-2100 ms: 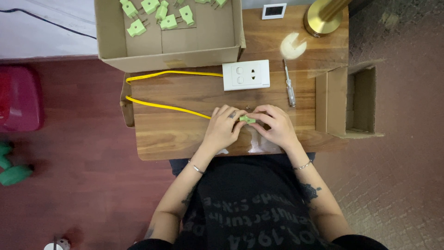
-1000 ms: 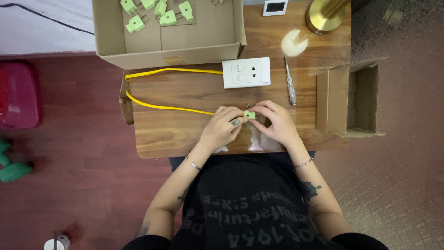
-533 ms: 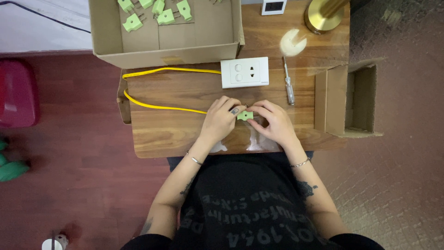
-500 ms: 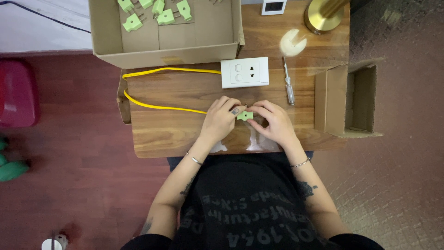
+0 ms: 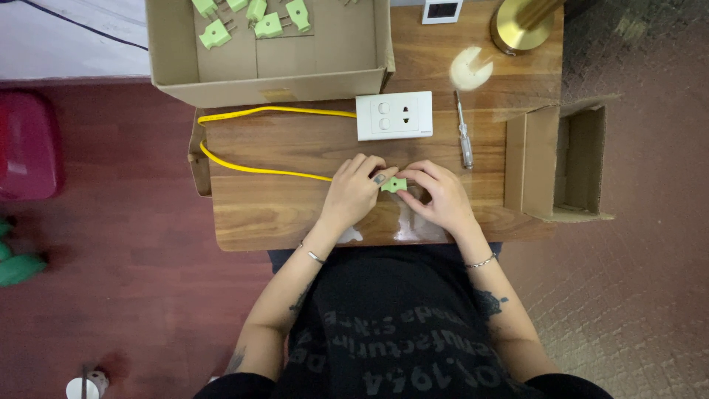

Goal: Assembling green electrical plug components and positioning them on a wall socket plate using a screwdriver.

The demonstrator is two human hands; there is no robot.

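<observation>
- A person seen from above sits at a small wooden table [image 5: 281, 214], both hands meeting over its near middle.
- The left hand [image 5: 353, 191] and the right hand [image 5: 437, 196] pinch a small light-green plug [image 5: 393, 184] between their fingertips, just above the tabletop; fingers of both hands are curled narrowly around it.
- A thin bracelet sits on each wrist.
- From under the left hand, a yellow cable [image 5: 258, 170] runs away to that hand's outer side, loops at the table's left edge and comes back along the far edge.
- Just beyond the hands lies a white wall switch-and-socket plate [image 5: 394, 115], where the cable's far run ends.
- Beyond the right hand and slightly to its outer side lies a screwdriver [image 5: 464, 133] with a clear handle, pointing away from the person.
- Further to the right hand's outer side, a small open cardboard box [image 5: 561, 159] lies on its side at the table's edge.
- Far beyond the left hand stands a large shallow cardboard box [image 5: 340, 44] holding several more green plugs [image 5: 267, 26].
- Far beyond the right hand are a round pale disc [image 5: 471, 68], a brass lamp base [image 5: 521, 24] and a small white device [image 5: 442, 10] at the table's far edge.
</observation>
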